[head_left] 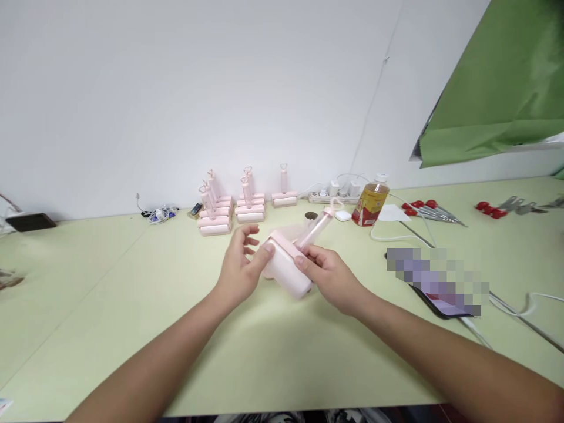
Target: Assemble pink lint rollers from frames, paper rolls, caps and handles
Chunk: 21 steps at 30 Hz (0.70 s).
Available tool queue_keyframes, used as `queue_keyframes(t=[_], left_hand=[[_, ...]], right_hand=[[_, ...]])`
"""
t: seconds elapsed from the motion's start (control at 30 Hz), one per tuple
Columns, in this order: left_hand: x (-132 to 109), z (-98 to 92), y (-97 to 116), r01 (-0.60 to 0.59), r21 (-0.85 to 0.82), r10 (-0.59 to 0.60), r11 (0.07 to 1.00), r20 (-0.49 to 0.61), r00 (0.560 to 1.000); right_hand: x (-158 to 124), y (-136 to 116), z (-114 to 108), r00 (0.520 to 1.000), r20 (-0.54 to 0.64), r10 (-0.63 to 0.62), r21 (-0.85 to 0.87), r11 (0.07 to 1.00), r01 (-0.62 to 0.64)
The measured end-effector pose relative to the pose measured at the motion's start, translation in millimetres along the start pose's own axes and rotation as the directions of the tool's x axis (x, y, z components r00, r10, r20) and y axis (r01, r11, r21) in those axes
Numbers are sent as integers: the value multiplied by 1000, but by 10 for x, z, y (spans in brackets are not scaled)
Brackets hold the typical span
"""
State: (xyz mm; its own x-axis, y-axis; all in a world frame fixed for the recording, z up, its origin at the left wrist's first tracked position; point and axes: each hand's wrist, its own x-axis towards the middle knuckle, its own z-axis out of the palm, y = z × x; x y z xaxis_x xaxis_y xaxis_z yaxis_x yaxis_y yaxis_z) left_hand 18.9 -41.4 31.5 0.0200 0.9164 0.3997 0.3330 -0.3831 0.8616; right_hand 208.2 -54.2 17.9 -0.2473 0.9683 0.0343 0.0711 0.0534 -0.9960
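In the middle of the view, a pink lint roller (288, 270) with a white roll is tilted above the table, its handle with a heart-shaped loop pointing up to the right. My right hand (330, 273) grips it near where handle and head meet, thumb on the front. At the roller's left end is my left hand (242, 258), its thumb against the edge and its other fingers apart and slightly curled. A pale, blurred part shows behind the roller head; I cannot make out what it is. Further back, several similar lint rollers (214, 225) stand upright in groups by the wall.
A drink bottle (371, 202) stands right of a white power strip (335, 194) with plugged-in chargers. A phone (436, 288) and white cables lie to the right. Several red-handled tools (429, 210) are beyond. A coiled white cable (158, 215) and a dark device (30, 222) lie left.
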Motion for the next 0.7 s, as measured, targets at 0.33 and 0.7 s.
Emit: queue_keyframes(t=[0.33,0.7], left_hand=[[-189,19,-346,480,-453,-170,751,569,804],[-71,-125,-322,496,-169,-259,852,687,679]], right_hand=[[-89,452,-71,950,287,-126,206,976,67],[-7,425,-243,843,459,279,-8,951,-311]])
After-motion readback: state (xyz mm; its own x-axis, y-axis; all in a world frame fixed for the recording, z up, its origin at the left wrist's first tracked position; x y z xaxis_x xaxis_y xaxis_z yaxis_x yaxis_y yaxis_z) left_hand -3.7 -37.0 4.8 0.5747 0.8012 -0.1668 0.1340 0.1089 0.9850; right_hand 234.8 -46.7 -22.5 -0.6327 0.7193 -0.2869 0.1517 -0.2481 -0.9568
